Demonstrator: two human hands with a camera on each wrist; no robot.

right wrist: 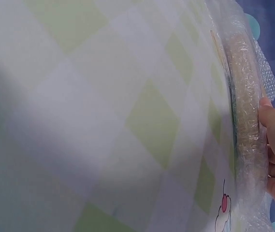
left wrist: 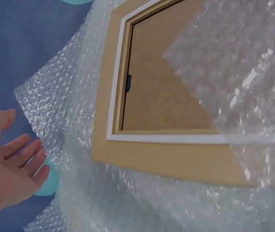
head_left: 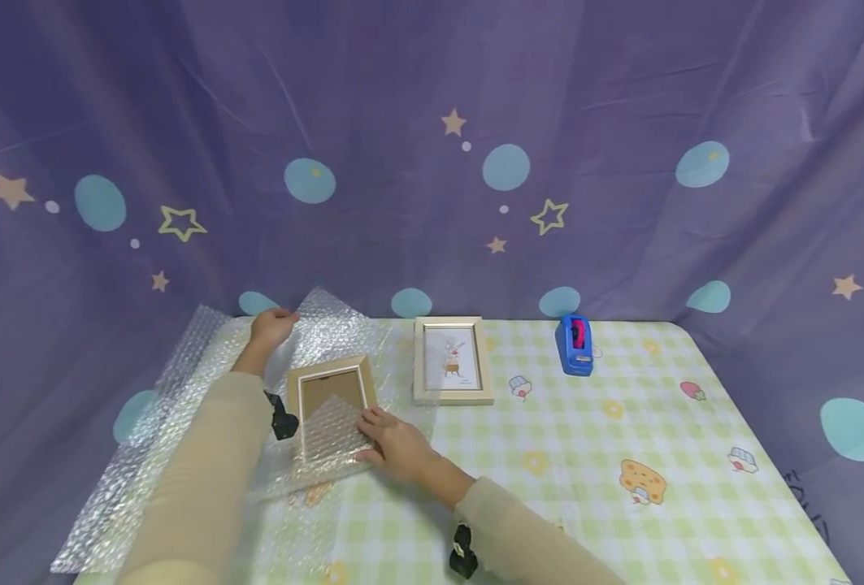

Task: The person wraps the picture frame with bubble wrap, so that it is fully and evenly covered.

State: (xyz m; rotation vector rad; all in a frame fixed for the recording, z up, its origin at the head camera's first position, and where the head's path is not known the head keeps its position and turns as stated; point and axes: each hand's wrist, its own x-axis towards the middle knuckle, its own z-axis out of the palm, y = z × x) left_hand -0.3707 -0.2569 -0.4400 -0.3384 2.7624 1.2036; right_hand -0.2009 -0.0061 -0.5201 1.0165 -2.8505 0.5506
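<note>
Nearest, both forearms are covered by beige long sleeves (head_left: 197, 487), with a small black device (head_left: 283, 418) worn at each wrist. The bench (head_left: 505, 455) is covered in green-and-white checks with food motifs. Hands are held well apart. The right hand (head_left: 398, 447) is laid at the near right side of a pale wooden rectangular picture frame (head_left: 329, 386), fingers extended, a clear bubble-wrap flap (head_left: 322, 435) pressed under them. The frame is placed back up, left on the bench; its brown backing is partly covered by the flap. It is rested on a large clear bubble-wrap sheet (head_left: 329, 329), spread past the bench's left edge. The left hand (head_left: 272, 327) is held near a raised sheet corner, fingers relaxed, thumb apart; contact cannot be told. To the right, a second pale wooden frame (head_left: 451, 357) is laid picture up; farther right, a blue tape dispenser (head_left: 575, 345) is set. Behind, a purple patterned curtain (head_left: 402, 81) is hung.
</note>
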